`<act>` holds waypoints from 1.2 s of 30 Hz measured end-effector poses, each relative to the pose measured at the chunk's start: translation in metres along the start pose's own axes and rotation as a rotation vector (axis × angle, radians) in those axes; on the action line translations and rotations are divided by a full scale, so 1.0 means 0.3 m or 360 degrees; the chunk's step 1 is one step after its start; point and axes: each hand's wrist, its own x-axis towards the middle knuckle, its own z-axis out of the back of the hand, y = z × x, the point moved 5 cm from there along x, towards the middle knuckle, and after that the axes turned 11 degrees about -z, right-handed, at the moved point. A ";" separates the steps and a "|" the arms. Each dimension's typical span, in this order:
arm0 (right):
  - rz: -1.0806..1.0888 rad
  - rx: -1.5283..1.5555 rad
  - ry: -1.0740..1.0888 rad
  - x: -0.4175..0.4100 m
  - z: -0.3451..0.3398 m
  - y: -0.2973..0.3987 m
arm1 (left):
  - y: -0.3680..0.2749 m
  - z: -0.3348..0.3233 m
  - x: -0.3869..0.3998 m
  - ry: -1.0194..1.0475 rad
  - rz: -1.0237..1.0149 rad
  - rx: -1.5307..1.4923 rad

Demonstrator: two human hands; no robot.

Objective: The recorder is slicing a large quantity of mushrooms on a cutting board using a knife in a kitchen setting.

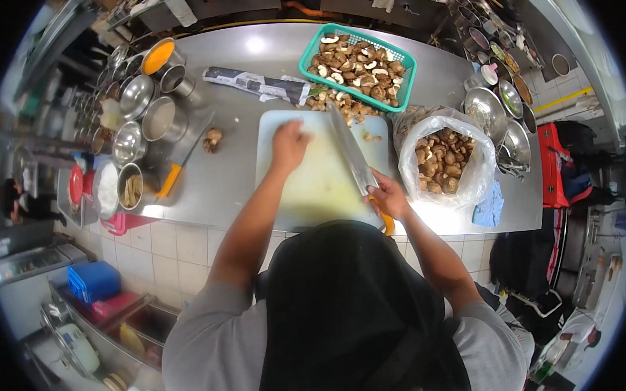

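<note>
My right hand (388,196) grips a large knife (352,151) with a yellow-orange handle, its blade angled up and left across the white cutting board (313,190). Over the board's upper left is my left hand (290,144), slightly blurred; whether its fingers hold anything I cannot tell. Small mushroom bits (370,137) lie on the board's upper right. Beyond the board, a green plastic basket (410,81) holds cut brown mushrooms (362,62). Under its near side is a heap of mushroom stems (348,106). Right of the board, a clear plastic bag (409,178) contains whole mushrooms (447,161).
A second yellow-handled knife (171,178) and a small clump of mushroom (212,140) lie left of the board. A rolled printed wrapper (256,83) lies behind it. Metal pots (164,118) crowd the left; metal bowls (485,115) and a blue cloth (487,206) are at right.
</note>
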 end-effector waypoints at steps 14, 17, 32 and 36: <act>0.0110 -0.0093 -0.0278 -0.023 -0.006 -0.010 | 0.432 0.597 -0.061 -0.0061 0.0833 0.1039; 0.0065 -0.0175 -0.0258 -0.005 -0.006 -0.023 | 0.508 0.611 -0.070 -0.0054 0.0494 0.0936; 0.0067 -0.0522 -0.0264 0.100 -0.267 0.163 | -0.003 0.183 -0.157 0.0019 -0.0580 0.0781; 0.0002 -0.0038 -0.0233 0.141 -0.193 0.052 | -0.027 0.192 -0.190 0.0111 -0.0676 0.0861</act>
